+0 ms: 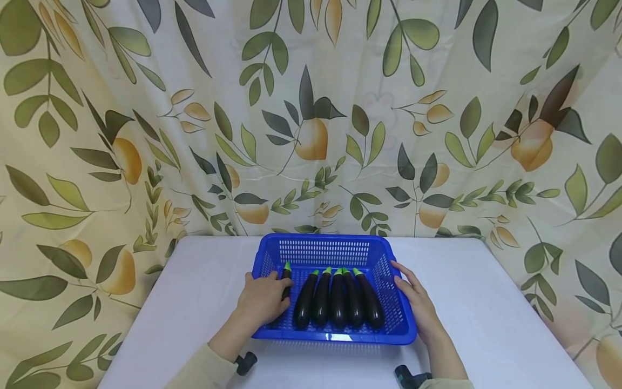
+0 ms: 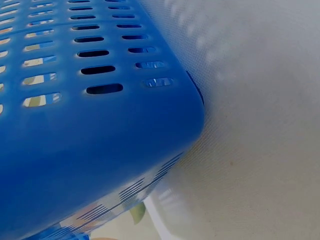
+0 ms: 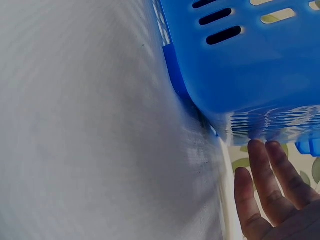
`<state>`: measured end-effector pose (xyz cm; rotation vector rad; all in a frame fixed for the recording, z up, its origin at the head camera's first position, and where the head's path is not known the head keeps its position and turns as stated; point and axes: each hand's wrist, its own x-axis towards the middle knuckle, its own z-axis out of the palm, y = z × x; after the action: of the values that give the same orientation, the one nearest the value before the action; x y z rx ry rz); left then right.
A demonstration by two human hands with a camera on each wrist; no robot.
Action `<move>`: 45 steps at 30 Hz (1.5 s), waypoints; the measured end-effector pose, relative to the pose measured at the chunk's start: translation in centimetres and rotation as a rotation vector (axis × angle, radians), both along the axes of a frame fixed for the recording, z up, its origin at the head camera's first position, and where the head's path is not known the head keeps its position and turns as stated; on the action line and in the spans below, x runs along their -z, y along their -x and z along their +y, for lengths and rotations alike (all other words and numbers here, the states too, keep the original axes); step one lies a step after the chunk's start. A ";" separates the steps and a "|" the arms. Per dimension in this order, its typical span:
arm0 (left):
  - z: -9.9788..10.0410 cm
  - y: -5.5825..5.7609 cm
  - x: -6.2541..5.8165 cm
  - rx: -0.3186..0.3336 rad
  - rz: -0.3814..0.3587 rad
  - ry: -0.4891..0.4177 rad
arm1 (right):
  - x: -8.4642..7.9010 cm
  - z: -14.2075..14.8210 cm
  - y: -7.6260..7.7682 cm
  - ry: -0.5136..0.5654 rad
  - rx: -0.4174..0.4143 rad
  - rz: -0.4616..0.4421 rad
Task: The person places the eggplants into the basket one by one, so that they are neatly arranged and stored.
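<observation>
A blue plastic basket (image 1: pixel 335 338) with slotted walls sits on the table, holding several dark eggplants (image 1: pixel 337 300) side by side, green stems toward the back. My left hand (image 1: pixel 259 299) reaches over the basket's left rim and grips one eggplant (image 1: pixel 286 273) by the left wall, apart from the others; the hand covers much of it. At the right side, my right hand (image 1: pixel 421 308) touches the basket's outer edge with extended fingers (image 3: pixel 265 180). Only the basket's outer wall (image 2: pixel 100 130) and tablecloth show in the left wrist view; that hand is out of it.
A white cloth covers the table (image 1: pixel 486 302), which extends on both sides of the basket. Behind it hangs a curtain (image 1: pixel 311 189) printed with leaves and fruit. Dark devices (image 1: pixel 246 363) are worn at both wrists.
</observation>
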<state>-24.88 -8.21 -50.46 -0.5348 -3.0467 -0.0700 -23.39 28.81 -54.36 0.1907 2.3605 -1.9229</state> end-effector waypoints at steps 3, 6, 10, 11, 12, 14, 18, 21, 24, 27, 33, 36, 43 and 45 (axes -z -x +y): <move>0.0 0.0 0.0 0.006 0.001 0.023 | -0.1 0.0 0.0 -0.001 0.002 0.002; 0.0 0.0 0.0 0.013 0.002 0.050 | -0.2 -0.1 0.0 -0.002 0.004 0.003; 0.0 0.0 0.0 0.019 0.010 0.074 | -0.4 -0.1 0.0 -0.005 0.001 0.004; 0.0 0.0 0.0 0.018 0.011 0.078 | -0.4 -0.1 0.0 -0.003 0.000 0.005; 0.0 0.0 0.0 0.017 0.010 0.079 | -0.4 -0.1 0.0 -0.002 -0.001 0.009; 0.0 0.0 -0.1 0.014 0.001 0.081 | -0.5 -0.1 -0.1 0.002 -0.004 0.011; 0.0 0.1 -0.2 0.004 -0.029 0.091 | -0.5 -0.1 0.0 0.004 -0.006 0.011; 0.1 0.1 -0.3 -0.001 -0.047 0.105 | -0.5 0.0 0.0 0.003 -0.003 0.004; 0.2 0.1 -0.3 0.003 -0.052 0.123 | -0.6 0.0 0.0 0.001 0.001 -0.001; 0.2 0.2 -0.2 0.012 -0.055 0.140 | -0.6 0.1 -0.1 -0.003 0.003 -0.003; 0.2 0.2 -0.1 0.016 -0.063 0.138 | -0.5 0.0 -0.2 -0.009 0.009 -0.008; 0.1 0.1 0.0 0.009 -0.066 0.111 | -0.4 -0.1 -0.2 -0.009 0.007 -0.012; 0.0 -0.2 0.0 -0.005 -0.055 0.068 | 0.0 -0.2 -0.3 0.004 -0.001 -0.007; 0.0 -0.2 0.1 -0.005 -0.053 0.074 | 0.1 -0.2 -0.3 0.006 0.000 -0.003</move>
<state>-24.68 -8.20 -50.53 -0.5390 -3.1122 0.0291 -23.07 28.63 -54.42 0.1931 2.3525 -1.9278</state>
